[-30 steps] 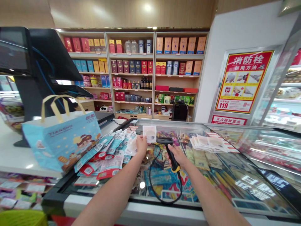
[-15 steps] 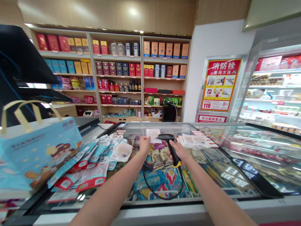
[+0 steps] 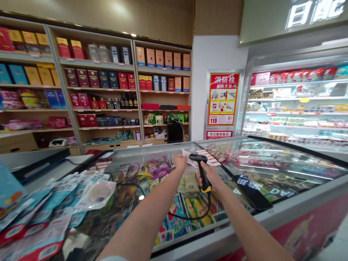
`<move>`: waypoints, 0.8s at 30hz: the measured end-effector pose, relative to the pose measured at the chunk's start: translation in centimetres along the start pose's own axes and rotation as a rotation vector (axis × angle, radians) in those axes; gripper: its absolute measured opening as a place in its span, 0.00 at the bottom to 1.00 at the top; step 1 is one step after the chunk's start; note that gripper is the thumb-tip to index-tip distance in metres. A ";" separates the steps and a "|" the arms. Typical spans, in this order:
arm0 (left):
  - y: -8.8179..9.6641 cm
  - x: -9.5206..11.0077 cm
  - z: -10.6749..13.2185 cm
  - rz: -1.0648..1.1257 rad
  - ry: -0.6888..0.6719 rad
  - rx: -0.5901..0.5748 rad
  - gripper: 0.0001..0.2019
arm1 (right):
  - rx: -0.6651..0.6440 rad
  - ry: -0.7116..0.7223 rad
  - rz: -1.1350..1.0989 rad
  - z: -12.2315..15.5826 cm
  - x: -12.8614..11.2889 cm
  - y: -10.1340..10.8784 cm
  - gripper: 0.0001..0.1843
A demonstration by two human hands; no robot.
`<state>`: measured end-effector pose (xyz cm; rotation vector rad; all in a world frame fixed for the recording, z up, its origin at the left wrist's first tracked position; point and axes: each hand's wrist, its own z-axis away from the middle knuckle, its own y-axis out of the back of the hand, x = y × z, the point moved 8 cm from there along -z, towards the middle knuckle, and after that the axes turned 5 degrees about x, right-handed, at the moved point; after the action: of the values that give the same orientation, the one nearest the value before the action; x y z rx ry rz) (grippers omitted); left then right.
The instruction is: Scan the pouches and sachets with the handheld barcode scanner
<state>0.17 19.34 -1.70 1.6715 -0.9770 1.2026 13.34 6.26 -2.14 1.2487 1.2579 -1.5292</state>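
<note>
Shifted rightward since the previous frame, the left hand (image 3: 181, 163) has been brought close to the striped strip (image 3: 213, 158) beyond the scanner (image 3: 202, 169), and the view has been swung the same way. By the left grip, closed in a pinch, the white packet (image 3: 187, 152) is held just left of the scanner's head; by the right hand (image 3: 211, 176) the scanner's handle is wrapped in a curled, closed grip. Left of the scanner, glass is spread as far as a clear wrapped packet (image 3: 99, 194) and the heaped pouches (image 3: 45, 210); nearer than the scanner, the glass is bounded by the freezer's front rim (image 3: 293, 206). Right of the scanner a dark lettered panel (image 3: 254, 192) is set; below it a cord (image 3: 193, 218) is looped, and behind it stocked shelves (image 3: 136, 72) are ranged. The white packet is partly hidden by the scanner and fingers; whether other packets are touched by it cannot be told. Behind the left forearm the cord is lost, and the pouches, far left of the scanner, are cut off.
</note>
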 end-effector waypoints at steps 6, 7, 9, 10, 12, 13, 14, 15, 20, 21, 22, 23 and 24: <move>-0.6 0.9 0.6 -0.550 -0.221 0.009 0.06 | 0.027 0.003 -0.020 -0.4 0.0 1.9 0.16; -0.5 0.7 0.6 -0.581 -0.216 0.011 0.08 | 0.025 0.007 -0.016 -0.4 0.0 2.0 0.16; -0.2 0.3 0.7 -0.602 -0.177 0.015 0.11 | 0.018 0.015 -0.013 -0.3 0.1 2.0 0.16; 0.0 0.1 0.7 -0.592 -0.155 0.022 0.13 | 0.015 0.019 -0.013 -0.2 0.1 1.9 0.17; 0.4 -0.1 0.8 -0.553 -0.132 0.043 0.14 | 0.012 0.024 -0.015 0.0 0.2 1.7 0.17; 0.7 -0.1 0.9 -0.534 -0.129 0.053 0.14 | 0.009 0.026 -0.015 0.1 0.3 1.5 0.17; 1.0 -0.1 0.9 -0.517 -0.126 0.061 0.13 | 0.007 0.025 -0.016 0.2 0.4 1.3 0.17; 1.4 -0.1 0.9 -0.503 -0.126 0.066 0.12 | 0.004 0.022 -0.017 0.2 0.5 1.1 0.17; 5.4 -0.6 0.8 -0.451 -0.176 0.086 0.07 | -0.019 -0.003 0.005 0.4 1.4 -1.1 0.19; 6.7 -0.7 0.7 -0.451 -0.199 0.097 0.06 | -0.034 -0.005 0.009 0.5 1.6 -1.9 0.19; 8.2 -0.8 0.6 -0.457 -0.221 0.113 0.06 | -0.054 -0.007 0.011 0.6 1.7 -2.8 0.19; 9.9 -1.0 0.4 -0.470 -0.239 0.131 0.06 | -0.076 -0.010 0.013 0.8 1.8 -3.8 0.19; 11.7 -1.1 0.2 -0.490 -0.253 0.147 0.07 | -0.100 -0.014 0.017 1.0 2.0 -4.9 0.19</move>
<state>-10.75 15.22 -0.70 2.0638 -0.5765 0.7624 8.00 6.36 -3.01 1.1801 1.2949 -1.4427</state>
